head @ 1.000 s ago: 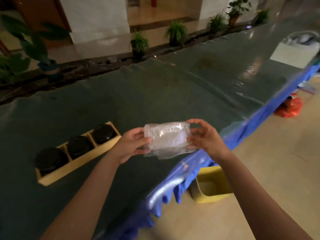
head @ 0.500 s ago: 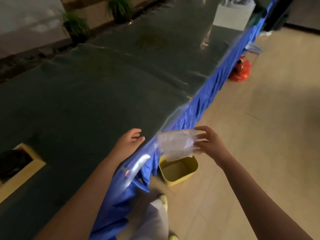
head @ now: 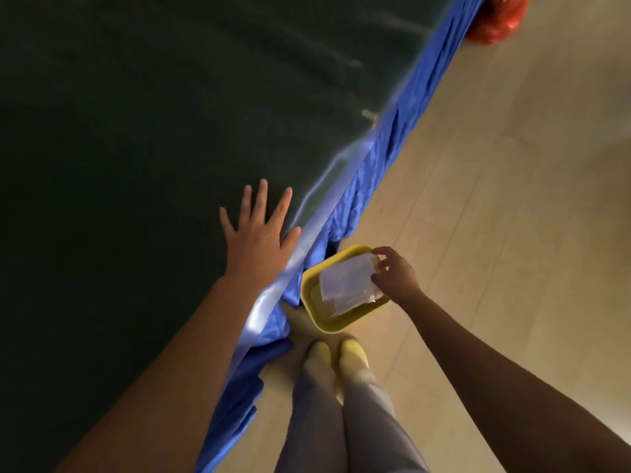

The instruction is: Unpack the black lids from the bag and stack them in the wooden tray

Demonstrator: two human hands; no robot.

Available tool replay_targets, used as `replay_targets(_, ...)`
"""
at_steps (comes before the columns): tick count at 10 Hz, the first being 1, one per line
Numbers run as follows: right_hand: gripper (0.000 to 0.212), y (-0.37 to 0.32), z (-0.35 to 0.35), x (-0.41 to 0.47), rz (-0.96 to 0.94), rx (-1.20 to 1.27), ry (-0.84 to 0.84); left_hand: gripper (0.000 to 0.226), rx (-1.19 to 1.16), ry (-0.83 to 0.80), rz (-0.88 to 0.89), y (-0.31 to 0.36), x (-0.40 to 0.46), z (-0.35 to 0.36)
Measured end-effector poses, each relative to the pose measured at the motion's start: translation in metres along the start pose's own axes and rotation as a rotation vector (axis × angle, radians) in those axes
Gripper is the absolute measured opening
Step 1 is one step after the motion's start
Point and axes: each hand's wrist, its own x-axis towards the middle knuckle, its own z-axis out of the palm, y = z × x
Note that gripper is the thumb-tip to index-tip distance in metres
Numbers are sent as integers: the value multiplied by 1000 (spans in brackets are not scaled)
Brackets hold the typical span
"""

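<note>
Right hand (head: 396, 276) pinches the clear plastic bag (head: 346, 283) by its right edge, thumb and fingertips closed on the film; the bag hangs flat to the left of the grip, directly over the yellow bin (head: 336, 322) on the floor. A second ago both hands held this bag at table height above the green cover. Now the left hand has let go and the right has carried the bag down past the table edge. Bag looks empty, though the film is blurred and I cannot rule out something small inside.

Left hand (head: 256, 238) holds nothing: fingers spread wide, palm down on the table (head: 136, 131), up and to the left of the grip, apparently bracing the lean.

Judgement: unpacking of this bag is finished and the wrapper is being discarded; release into the bin is not yet done.

Black lids and wooden tray: not in view now. A second ago the tray sat on the table far left of the hands with three lids in its compartments.

Surface: dark green cover with a glossy sheen, blue skirt (head: 368, 172) hanging from the edge. Room: pale tiled floor, red bag (head: 498, 18) lying far beyond the grip, the person's feet in yellow shoes (head: 353, 353) just below the bin
</note>
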Motion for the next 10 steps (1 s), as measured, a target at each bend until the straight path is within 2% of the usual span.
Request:
replay_targets(2, 56, 67, 76, 77, 17, -101, -99, 61, 66, 154, 39, -9, 5, 21)
replay_targets(4, 60, 117, 134, 134, 28, -207, -150, 62, 57, 183, 17, -5, 2, 21)
replay_targets(6, 69, 137, 156, 151, 95, -257, -231, 62, 61, 222, 16, -8, 3, 20)
replay_targets(7, 70, 133, 152, 149, 93, -265, -233, 61, 70, 216, 11, -10, 2, 26)
replay_targets(9, 56, 66, 84, 115, 5, -125, -208, 61, 63, 118, -17, -4, 1, 13)
replay_targets(10, 50, 1, 28, 85, 2, 24, -243, 66, -2, -132, -37, 1, -4, -12)
